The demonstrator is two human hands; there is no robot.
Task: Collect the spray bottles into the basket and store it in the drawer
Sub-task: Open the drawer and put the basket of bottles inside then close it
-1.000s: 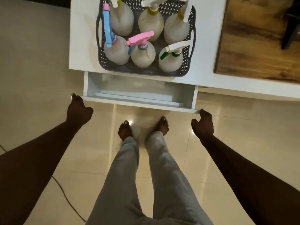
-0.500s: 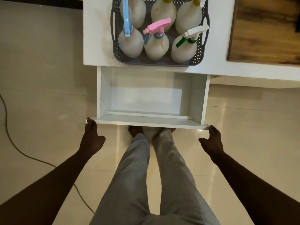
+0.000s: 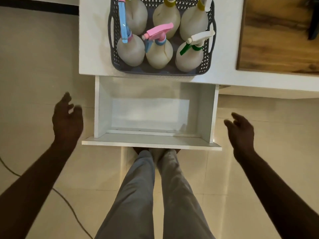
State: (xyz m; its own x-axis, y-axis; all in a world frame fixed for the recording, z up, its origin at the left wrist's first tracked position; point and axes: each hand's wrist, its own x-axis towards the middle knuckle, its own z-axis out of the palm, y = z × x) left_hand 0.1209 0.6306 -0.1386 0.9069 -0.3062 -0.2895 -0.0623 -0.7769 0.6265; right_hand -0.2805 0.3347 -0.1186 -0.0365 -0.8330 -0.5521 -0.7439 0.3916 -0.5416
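A grey perforated basket (image 3: 112, 49) stands on the white counter (image 3: 93, 49), at its front edge. Several whitish spray bottles stand upright in it, among them one with a pink trigger (image 3: 159, 49), one with a blue trigger (image 3: 130, 47) and one with a white and green trigger (image 3: 189, 54). Directly below, the white drawer (image 3: 151, 145) is pulled far out and has nothing in it. My left hand (image 3: 67, 119) hovers left of the drawer, fingers apart, holding nothing. My right hand (image 3: 240, 133) hovers to the drawer's right, also free and apart from it.
A wooden board (image 3: 276, 40) lies on the counter to the right of the basket. My legs in grey trousers (image 3: 155, 195) stand just before the drawer front. A dark cable (image 3: 69, 204) runs across the tiled floor at the left.
The drawer has come out further. Both hands have let go of its front corners and risen beside it, with their fingers now spread.
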